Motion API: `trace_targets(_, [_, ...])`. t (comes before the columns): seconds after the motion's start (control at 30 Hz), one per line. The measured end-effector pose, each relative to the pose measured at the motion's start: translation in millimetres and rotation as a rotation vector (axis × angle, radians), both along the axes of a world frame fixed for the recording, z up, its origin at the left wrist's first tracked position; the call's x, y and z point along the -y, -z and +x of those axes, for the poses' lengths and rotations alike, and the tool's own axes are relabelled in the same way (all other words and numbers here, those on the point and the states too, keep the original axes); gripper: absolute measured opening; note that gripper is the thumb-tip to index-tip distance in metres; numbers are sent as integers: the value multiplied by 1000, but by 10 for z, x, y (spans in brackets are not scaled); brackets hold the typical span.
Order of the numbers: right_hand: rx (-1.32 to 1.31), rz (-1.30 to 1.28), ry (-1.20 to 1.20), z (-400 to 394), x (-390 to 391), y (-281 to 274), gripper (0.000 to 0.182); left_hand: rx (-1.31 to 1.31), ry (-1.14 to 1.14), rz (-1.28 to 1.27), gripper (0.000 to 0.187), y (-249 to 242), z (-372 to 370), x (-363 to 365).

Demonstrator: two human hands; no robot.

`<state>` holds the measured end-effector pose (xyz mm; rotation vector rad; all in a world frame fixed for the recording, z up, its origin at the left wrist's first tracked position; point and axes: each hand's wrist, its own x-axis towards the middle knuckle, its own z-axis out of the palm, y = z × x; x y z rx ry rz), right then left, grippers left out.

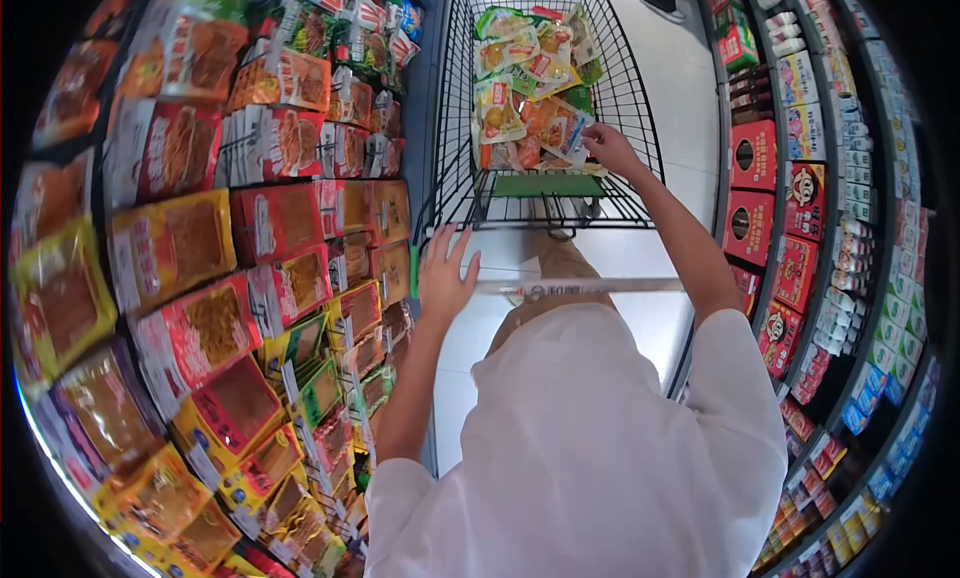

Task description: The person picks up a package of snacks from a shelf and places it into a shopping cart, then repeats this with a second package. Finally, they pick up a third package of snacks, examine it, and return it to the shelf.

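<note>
My right hand (609, 148) reaches into the shopping cart (640, 103) from the right. Its fingers pinch the edge of an orange packet with a blue-and-white border (560, 128), which lies on the pile. Several other food packets (508, 53), mostly white, green and yellow, fill the middle of the cart basket. My left hand (448, 275) is over the left end of the cart's pale handle bar (590, 287), its fingers stretched forward and apart. Whether its palm rests on the bar is hidden.
Close on the left stands a shelf wall of packaged foods (200, 323). To the right, across a strip of white floor (690, 128), shelves hold red boxes (750, 158), bottles and small cartons. Another person's dark shoe (665, 8) shows at the top.
</note>
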<state>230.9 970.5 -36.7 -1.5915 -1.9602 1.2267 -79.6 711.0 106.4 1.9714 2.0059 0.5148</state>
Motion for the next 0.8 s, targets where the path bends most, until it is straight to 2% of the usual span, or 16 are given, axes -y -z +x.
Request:
trace_targets(0.03, [38, -70, 21, 20, -209, 353, 34, -28, -15, -30, 37, 23, 44, -52])
trace_targets(0.13, [108, -330, 152, -69, -591, 960, 40, -80, -35, -105, 39, 12, 102, -114])
trace_targets(0.17, [157, -323, 147, -90, -653, 1167, 39, -68, -44, -132, 40, -12, 112, -142])
trace_targets(0.23, [252, -291, 124, -162, -862, 1538, 38, -46, -74, -170, 41, -7, 119, -231])
trace_targets(0.33, [333, -127, -70, -172, -1055, 1958, 44, -52, -72, -195, 46, 29, 77, -289])
trace_targets(0.43, [415, 104, -132, -245, -1244, 2375, 61, -68, -92, -207, 50, 97, 44, -320])
trace_targets(0.53, [508, 93, -162, -332, -1510, 2590, 71, -105, -97, -223, 52, 117, 22, -321])
trace_targets(0.63, [451, -109, -71, -437, -1683, 2802, 76, -99, -89, -219, 53, 136, 2, -333])
trace_targets(0.67, [472, -302, -22, -462, -1703, 2848, 77, -101, -87, -214, 53, 142, -6, -337])
trace_targets(0.77, [711, -380, -5, -689, -1621, 2553, 74, -107, -88, -191, 52, 155, -24, -337])
trace_targets(0.8, [716, -379, -88, -691, -1596, 2582, 73, -105, -94, -182, 52, 155, -26, -332])
